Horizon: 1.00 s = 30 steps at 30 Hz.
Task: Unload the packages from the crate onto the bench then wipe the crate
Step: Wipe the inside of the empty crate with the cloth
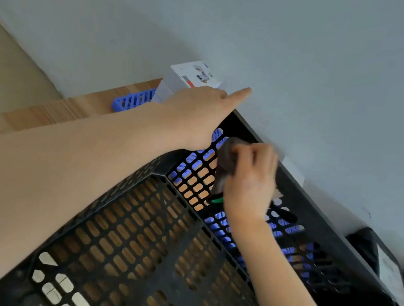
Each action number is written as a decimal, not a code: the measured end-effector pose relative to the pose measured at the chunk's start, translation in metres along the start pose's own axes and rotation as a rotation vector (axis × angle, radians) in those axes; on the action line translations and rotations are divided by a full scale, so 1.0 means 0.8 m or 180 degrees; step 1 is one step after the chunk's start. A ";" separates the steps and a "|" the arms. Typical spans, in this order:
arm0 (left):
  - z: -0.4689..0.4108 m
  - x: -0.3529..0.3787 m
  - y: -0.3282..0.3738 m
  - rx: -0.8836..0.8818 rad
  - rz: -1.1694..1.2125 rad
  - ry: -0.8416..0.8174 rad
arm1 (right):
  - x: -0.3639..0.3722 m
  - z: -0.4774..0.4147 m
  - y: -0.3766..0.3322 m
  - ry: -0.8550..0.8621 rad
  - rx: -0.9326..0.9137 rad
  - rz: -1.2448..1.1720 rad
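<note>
Crate (316, 215): one, centre.
White box (193, 80): one, upper centre.
Left hand (195, 115): grips crate corner.
Right hand (251, 180): clenched round one dark cloth (225, 161).

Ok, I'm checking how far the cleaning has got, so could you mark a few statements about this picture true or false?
1. The crate has packages inside. False: nothing lies inside it.
2. The right hand holds a dark cloth against the crate's inner wall. True.
3. The left hand holds a spray bottle. False: it holds the crate's far corner, index finger stretched out.
4. A white box stands on the wooden bench beyond the crate. True.
</note>
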<state>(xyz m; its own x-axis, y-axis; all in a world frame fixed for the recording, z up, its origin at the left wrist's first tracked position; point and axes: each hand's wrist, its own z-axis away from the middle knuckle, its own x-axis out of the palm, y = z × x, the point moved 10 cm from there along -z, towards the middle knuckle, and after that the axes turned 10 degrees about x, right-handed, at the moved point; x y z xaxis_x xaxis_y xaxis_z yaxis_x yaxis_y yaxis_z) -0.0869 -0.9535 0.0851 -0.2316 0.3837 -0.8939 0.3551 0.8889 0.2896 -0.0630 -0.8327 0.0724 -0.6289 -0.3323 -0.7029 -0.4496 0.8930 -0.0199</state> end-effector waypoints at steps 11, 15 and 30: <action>-0.004 0.007 0.000 0.0034 -0.0034 -0.0076 | 0.088 0.090 0.024 -0.1424 -0.1697 0.1485; -0.004 0.005 -0.001 0.0029 -0.0040 -0.0086 | 0.059 0.065 0.011 -0.0997 -0.2020 0.0966; -0.002 0.004 -0.003 -0.0102 0.0017 -0.0238 | 0.176 0.133 -0.033 -0.1165 -0.2137 0.0562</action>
<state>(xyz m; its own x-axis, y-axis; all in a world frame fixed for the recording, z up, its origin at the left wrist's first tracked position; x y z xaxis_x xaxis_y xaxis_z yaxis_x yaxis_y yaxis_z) -0.0901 -0.9537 0.0824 -0.1611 0.3699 -0.9150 0.3266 0.8949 0.3042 -0.0720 -0.8704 -0.1017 -0.5301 0.0230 -0.8476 -0.7230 0.5099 0.4661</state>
